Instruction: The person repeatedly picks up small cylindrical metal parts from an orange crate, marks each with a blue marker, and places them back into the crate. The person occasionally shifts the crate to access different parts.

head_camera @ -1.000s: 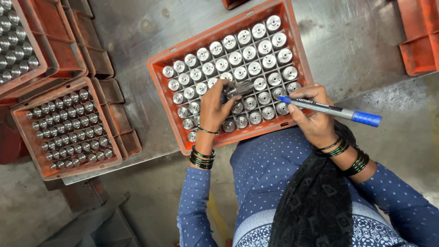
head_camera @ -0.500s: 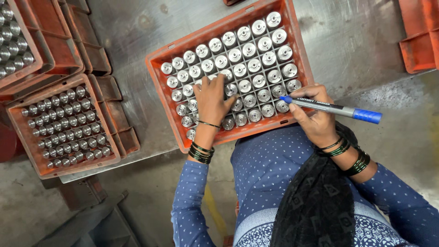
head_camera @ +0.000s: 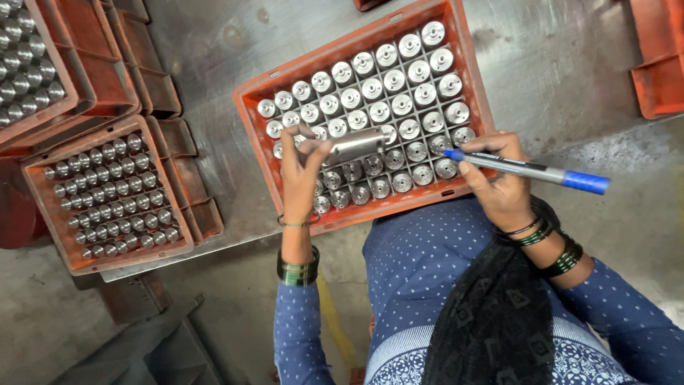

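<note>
A left hand (head_camera: pixel 305 171) grips a shiny steel cylinder (head_camera: pixel 354 145) above an orange plastic crate (head_camera: pixel 476 85) of upright metal parts, the right hand (head_camera: pixel 499 182) closed around a blue-capped marker (head_camera: pixel 531 170), similar full crates (head_camera: pixel 178 214) nearby.

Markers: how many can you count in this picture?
1. The blue-capped marker is in the right hand, over the orange crate's near edge. None other shows.

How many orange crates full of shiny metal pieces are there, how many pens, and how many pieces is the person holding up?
Orange crates full of metal pieces: 3 (middle crate, lower-left crate, top-left crate)
Blue-capped marker, in the right hand: 1
Metal cylinder held up by the left hand: 1
Total: 5
</note>
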`<action>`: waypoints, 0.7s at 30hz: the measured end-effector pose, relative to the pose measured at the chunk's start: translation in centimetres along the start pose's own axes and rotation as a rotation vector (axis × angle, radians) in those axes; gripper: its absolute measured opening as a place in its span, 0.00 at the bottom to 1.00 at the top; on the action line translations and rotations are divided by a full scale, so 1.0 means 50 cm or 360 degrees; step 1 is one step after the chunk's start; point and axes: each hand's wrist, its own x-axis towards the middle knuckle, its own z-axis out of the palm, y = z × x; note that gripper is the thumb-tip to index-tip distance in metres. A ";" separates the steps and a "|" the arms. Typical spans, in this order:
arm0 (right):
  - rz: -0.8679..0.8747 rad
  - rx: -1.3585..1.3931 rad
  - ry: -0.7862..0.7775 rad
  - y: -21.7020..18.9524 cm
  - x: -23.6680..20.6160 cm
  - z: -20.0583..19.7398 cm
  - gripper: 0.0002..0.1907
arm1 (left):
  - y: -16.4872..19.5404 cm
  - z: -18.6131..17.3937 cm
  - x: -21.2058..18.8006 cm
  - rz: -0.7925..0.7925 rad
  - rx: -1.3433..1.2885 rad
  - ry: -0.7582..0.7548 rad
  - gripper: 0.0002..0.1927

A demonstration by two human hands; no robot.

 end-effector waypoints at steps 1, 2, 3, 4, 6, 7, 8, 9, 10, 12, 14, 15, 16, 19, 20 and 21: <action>0.0007 0.0018 0.0019 -0.001 0.000 0.000 0.14 | 0.012 0.002 -0.003 -0.0143 -0.0262 -0.0101 0.25; 0.0020 0.0026 0.0019 -0.002 0.002 0.000 0.14 | 0.020 0.013 -0.007 -0.0289 -0.0528 -0.0199 0.25; 0.0034 0.0030 0.0015 -0.004 0.002 -0.001 0.14 | 0.020 0.036 -0.011 -0.0437 -0.0800 -0.0294 0.26; 0.0045 0.0033 0.0014 -0.007 0.004 0.000 0.14 | 0.012 0.076 -0.012 -0.0342 -0.0970 -0.0336 0.25; -0.0032 0.0090 0.0007 -0.015 0.007 -0.001 0.14 | -0.006 0.149 -0.006 -0.0273 -0.1268 -0.0374 0.24; -0.0069 0.0113 0.0003 -0.021 0.008 -0.004 0.14 | -0.016 0.177 -0.004 -0.0302 -0.1400 -0.0367 0.24; -0.0075 0.0086 0.0003 -0.028 0.009 -0.004 0.14 | -0.023 0.197 -0.004 -0.0357 -0.1537 -0.0379 0.23; -0.0072 0.0056 -0.0004 -0.035 0.008 -0.009 0.14 | -0.028 0.217 -0.007 -0.0422 -0.1681 -0.0384 0.23; -0.0064 0.0030 -0.0016 -0.044 0.004 -0.012 0.14 | -0.030 0.228 -0.012 -0.0491 -0.1824 -0.0380 0.22; -0.0151 -0.0016 -0.0036 -0.058 0.002 -0.014 0.14 | -0.027 0.236 -0.014 -0.0484 -0.1812 -0.0466 0.21; -0.0229 -0.0051 -0.0046 -0.068 0.000 -0.014 0.14 | -0.017 0.234 -0.015 -0.0491 -0.1794 -0.0513 0.19; -0.0258 -0.0063 -0.0045 -0.073 0.000 -0.014 0.14 | -0.012 0.233 -0.016 -0.0506 -0.1782 -0.0515 0.18; -0.0287 -0.0073 -0.0047 -0.076 0.001 -0.014 0.14 | -0.008 0.231 -0.017 -0.0522 -0.1770 -0.0514 0.18; -0.0260 -0.0048 -0.0027 -0.089 0.004 -0.015 0.13 | -0.002 0.233 -0.021 -0.0612 -0.1769 -0.0442 0.22; -0.0268 -0.0049 -0.0036 -0.094 0.004 -0.016 0.13 | -0.002 0.234 -0.024 -0.0566 -0.1690 -0.0422 0.23; -0.0277 -0.0050 -0.0046 -0.099 0.008 -0.016 0.13 | -0.004 0.236 -0.026 -0.0517 -0.1610 -0.0401 0.23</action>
